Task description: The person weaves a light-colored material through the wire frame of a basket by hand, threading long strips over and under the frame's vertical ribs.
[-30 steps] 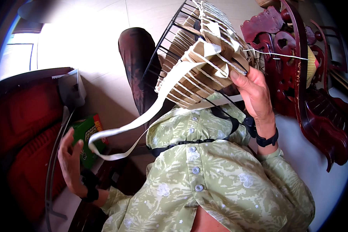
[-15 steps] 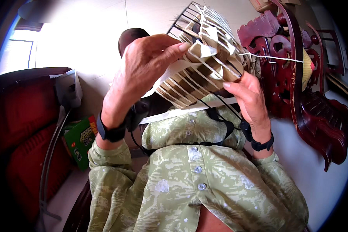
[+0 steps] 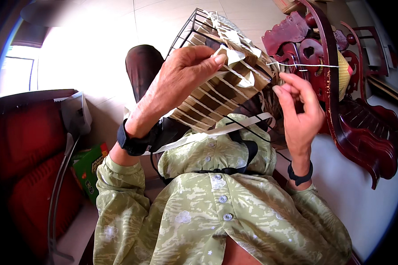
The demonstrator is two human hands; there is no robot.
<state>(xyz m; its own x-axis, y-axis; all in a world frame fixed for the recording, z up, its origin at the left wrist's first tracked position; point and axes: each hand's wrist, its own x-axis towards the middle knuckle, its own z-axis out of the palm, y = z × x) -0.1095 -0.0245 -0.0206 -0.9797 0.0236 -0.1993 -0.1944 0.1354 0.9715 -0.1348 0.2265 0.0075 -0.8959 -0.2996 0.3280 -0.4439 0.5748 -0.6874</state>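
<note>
A half-woven basket (image 3: 203, 107), with a black wire frame (image 3: 193, 24), brown flat panels and pale twisted cords, is tilted above my lap. At its upper edge, the thumb and fingers of my left hand (image 3: 174, 77) are pressed together on a cream strip (image 3: 232, 55). My right hand (image 3: 303, 108) is off the basket's right side, fingers curled and thumb apart from them, with nothing visible between. A long cream band (image 3: 194, 140) runs below the basket across my front and loops near its right end.
On the right is a carved dark-red wooden chair (image 3: 334, 92); a white cord (image 3: 305, 65) stretches from the basket to it. Left are red cushioned seating (image 3: 31, 132), a green box (image 3: 86, 174) and a curved metal stand (image 3: 59, 194). Pale floor tiles (image 3: 106, 53) lie beyond.
My right hand has let go of the basket's right corner and moved away to the right. My left hand keeps its pinch, and the basket has shifted slightly left and down.
</note>
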